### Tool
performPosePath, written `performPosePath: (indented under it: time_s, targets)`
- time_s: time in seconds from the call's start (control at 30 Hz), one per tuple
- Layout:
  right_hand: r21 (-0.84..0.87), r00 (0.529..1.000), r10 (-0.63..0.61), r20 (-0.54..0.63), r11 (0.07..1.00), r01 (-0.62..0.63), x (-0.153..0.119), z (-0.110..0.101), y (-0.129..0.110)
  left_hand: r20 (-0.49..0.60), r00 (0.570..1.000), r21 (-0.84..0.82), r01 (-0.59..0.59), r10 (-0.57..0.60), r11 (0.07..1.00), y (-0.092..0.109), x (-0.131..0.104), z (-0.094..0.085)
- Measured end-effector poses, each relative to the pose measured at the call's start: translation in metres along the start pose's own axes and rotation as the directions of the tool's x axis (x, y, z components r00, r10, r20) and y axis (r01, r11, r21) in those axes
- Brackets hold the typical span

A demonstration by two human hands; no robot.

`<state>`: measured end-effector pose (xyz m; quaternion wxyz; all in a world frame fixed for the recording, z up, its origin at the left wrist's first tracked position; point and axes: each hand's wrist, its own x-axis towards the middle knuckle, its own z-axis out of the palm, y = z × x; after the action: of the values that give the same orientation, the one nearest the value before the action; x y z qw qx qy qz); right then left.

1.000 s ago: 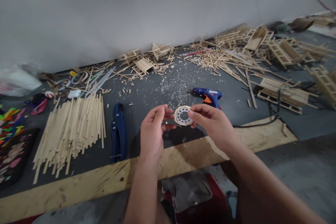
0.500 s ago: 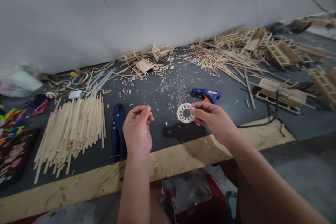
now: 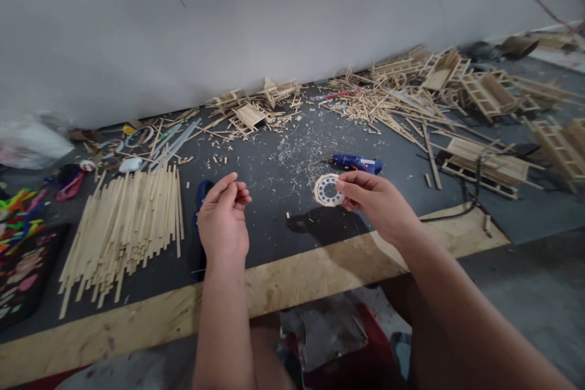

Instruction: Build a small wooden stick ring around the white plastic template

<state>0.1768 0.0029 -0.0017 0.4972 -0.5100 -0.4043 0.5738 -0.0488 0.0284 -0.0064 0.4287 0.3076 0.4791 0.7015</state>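
Observation:
Between the thumb and fingers of my right hand is a small round ring piece, with a pale wooden rim and a ring of dark dots, held above the table. My left hand is raised to the left of it, thumb pressed to the fingers; a faint thin strand shows beside the fingertips, and anything else in the pinch is too small to name. A blue glue gun lies just behind my right hand. Partly behind my left wrist is a blue cutter tool.
A bundle of thin wooden sticks lies at the left. Small wooden frames and loose sticks fill the back and right of the dark table. A black cable runs at the right. Wood edging lines the front.
My left hand has moved left and slightly up, farther from the ring. My right hand has shifted slightly with the ring, which is now tilted a little differently.

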Motion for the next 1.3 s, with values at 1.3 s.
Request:
performPosePath:
  time_s: [1.3]
  targets:
    - [-0.133,0.975,0.062,-0.211,0.987,-0.091,0.023,-0.046,0.010,0.355,0.856,0.193,0.325,-0.375,0.926,-0.013,-0.040,0.031]
